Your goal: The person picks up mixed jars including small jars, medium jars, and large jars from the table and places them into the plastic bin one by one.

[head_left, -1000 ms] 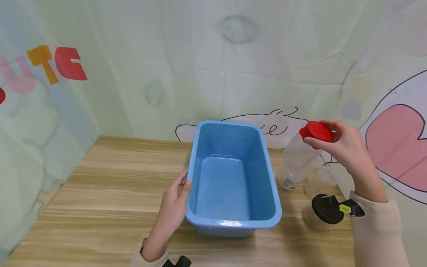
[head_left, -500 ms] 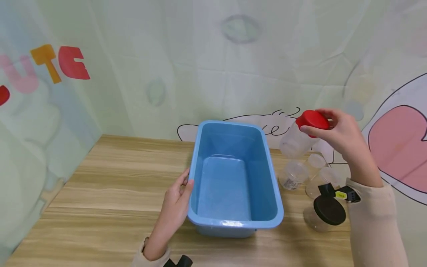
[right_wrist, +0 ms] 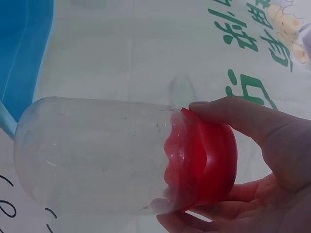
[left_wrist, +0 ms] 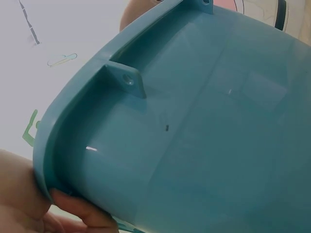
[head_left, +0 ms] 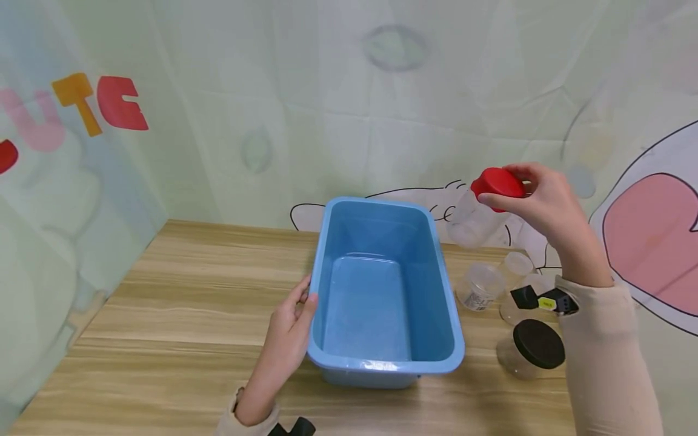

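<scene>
My left hand [head_left: 289,330] grips the left rim of a blue plastic basin [head_left: 384,366], thumb over the edge and fingers beneath. In the left wrist view the basin's outer wall [left_wrist: 209,131] fills most of the picture. High at the right, my right hand [head_left: 551,203] holds a clear plastic jar [head_left: 471,221] by its red lid [head_left: 498,184]. The jar hangs tilted above the table, its base toward the basin. In the right wrist view, thumb and fingers pinch the red lid [right_wrist: 214,165] from both sides, and the jar's body looks empty.
Right of the basin stand a small clear jar with a label [head_left: 480,287], a small clear container [head_left: 517,266], another clear jar [head_left: 512,312] partly behind the wrist camera, and a jar with a black lid [head_left: 537,345]. A printed cloth [head_left: 272,121] hangs behind the wooden table [head_left: 191,303].
My right hand has lifted the red-lidded jar higher and moved it left, off the other jars. My left hand and the basin have stayed in place.
</scene>
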Tool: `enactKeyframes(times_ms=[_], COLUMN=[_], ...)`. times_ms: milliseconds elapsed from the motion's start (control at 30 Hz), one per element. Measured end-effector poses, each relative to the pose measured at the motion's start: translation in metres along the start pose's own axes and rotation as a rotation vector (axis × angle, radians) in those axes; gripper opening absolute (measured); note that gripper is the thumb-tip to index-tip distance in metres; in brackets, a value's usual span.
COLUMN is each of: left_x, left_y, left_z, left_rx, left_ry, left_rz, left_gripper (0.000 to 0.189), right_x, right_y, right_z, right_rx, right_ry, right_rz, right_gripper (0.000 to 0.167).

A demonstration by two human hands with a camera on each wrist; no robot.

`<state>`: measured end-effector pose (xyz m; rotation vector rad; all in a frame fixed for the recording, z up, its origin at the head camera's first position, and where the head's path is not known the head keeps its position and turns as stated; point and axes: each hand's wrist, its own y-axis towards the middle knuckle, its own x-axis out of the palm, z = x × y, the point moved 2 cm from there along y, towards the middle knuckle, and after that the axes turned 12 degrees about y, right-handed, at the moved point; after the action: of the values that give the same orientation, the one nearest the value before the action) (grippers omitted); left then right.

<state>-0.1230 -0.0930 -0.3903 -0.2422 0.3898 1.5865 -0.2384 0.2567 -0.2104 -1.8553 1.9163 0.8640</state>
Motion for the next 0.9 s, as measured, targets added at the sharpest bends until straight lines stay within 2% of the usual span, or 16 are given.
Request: enactKeyframes(times_ms=[500,900], left_x=[0.001,0.001], left_y=[0.0,-0.002], left_z=[0.001,0.002], left_rx=[-0.01,0.009], left_ry=[-0.001,-0.016], left_rz=[-0.002,-0.001], left_gripper=[0.049,0.049], right_x=[0.02,0.036], right_y=[0.009,0.017], right_z=[-0.019,-0.035], right_rx=[-0.037,-0.069], right_ry=[0.034,0.063], right_rz=[-0.025,-0.06], right_gripper=[0.079,0.078])
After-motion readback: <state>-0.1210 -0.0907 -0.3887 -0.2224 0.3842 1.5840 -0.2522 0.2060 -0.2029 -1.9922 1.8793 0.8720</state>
